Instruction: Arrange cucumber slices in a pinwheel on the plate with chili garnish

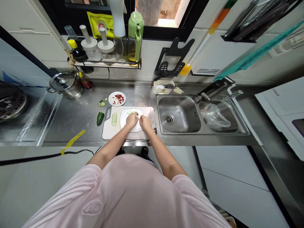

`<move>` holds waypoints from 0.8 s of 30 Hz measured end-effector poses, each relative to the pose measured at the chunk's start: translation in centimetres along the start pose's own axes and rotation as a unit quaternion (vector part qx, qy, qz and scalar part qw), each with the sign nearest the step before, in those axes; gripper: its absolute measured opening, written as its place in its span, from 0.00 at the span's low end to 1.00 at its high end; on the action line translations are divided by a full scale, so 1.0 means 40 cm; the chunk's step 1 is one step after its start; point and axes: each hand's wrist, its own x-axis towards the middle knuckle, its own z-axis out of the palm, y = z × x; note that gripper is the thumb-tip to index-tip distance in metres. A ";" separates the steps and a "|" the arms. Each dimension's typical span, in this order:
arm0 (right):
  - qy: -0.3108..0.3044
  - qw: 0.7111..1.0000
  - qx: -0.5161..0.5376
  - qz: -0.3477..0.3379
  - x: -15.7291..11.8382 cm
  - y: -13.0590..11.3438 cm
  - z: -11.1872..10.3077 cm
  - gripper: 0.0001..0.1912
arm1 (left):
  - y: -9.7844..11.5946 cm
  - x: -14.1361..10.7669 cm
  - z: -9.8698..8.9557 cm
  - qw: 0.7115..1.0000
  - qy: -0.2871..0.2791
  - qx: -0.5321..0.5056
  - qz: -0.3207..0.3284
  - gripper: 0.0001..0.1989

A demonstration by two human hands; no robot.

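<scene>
Both my hands meet over a white plate (pixel 122 122) on a pale cutting board (pixel 108 130). Pinched in the fingers of my left hand (pixel 132 120) is a pale green cucumber slice (pixel 137 116). My right hand (pixel 145 123) has its fingertips closed right beside that slice; whatever they grip is too small to make out. Cucumber slices (pixel 130 111) lie on the far part of the plate, partly hidden by my left hand. A row of overlapping cucumber slices (pixel 114 119) rests on the board's left side. Left of the board is a cucumber piece (pixel 100 118).
Behind the board stands a small plate (pixel 110 99) of red bits (pixel 118 98), with cucumber scraps (pixel 102 103) beside it. A double sink (pixel 180 114) is to the right, a plastic bag (pixel 215 115) in its right basin. A lidded pot (pixel 66 87) stands back left, near a condiment shelf (pixel 106 64).
</scene>
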 end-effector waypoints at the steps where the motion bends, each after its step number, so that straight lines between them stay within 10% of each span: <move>1: 0.005 1.000 -0.005 -0.014 -0.002 0.003 0.003 0.14 | -0.001 0.000 0.000 1.000 0.000 0.001 0.000 0.15; 24: 0.013 0.996 -0.063 -0.064 -0.018 0.012 0.027 0.18 | -0.014 -0.002 0.009 1.000 0.007 -0.004 0.012 0.12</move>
